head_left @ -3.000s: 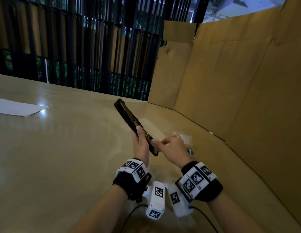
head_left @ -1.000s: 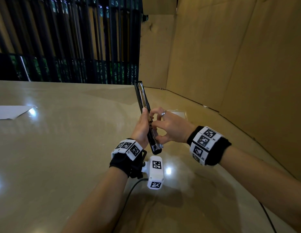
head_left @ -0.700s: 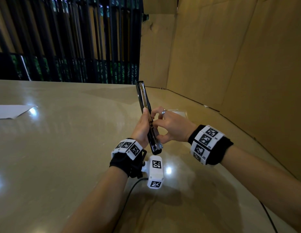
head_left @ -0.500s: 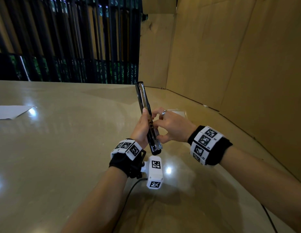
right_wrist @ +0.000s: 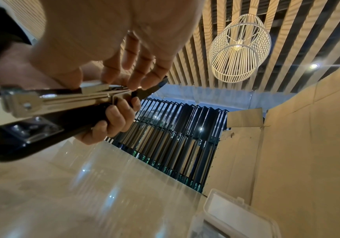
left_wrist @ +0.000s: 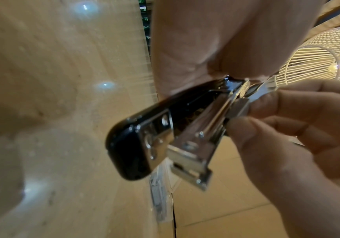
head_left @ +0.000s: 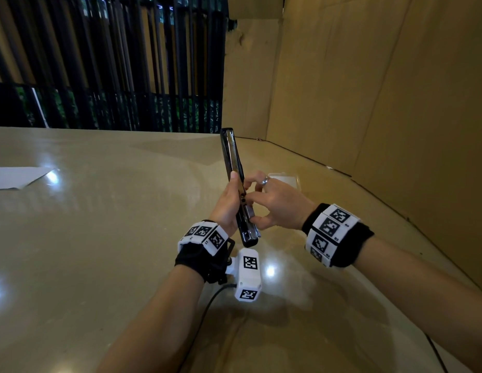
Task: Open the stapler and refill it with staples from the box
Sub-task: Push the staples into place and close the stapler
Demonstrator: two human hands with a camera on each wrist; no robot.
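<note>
My left hand [head_left: 226, 204] grips a black and chrome stapler [head_left: 234, 162], swung open and held nearly upright above the table. Its fingers curl round the black base [right_wrist: 67, 122], and the chrome magazine [left_wrist: 193, 145] stands apart from the base [left_wrist: 128, 145]. My right hand [head_left: 273, 201] pinches a short silver staple strip [left_wrist: 237, 107] against the magazine rail between thumb and fingertips; the same strip [right_wrist: 91, 87] shows under the fingers in the right wrist view. A clear plastic staple box [head_left: 285, 179] lies on the table behind my right hand, with its lid open [right_wrist: 232, 214].
A white sheet of paper [head_left: 18, 175] lies at the far left of the glossy beige table [head_left: 100, 238]. Tall cardboard walls [head_left: 369, 109] close off the right side and back corner. Black slats [head_left: 113, 63] stand behind the table. A wire lamp [right_wrist: 238, 46] hangs overhead.
Since three seconds ago the stapler has swung from a leftward tilt to nearly upright. Over the last second my right fingers have only shifted slightly on the magazine.
</note>
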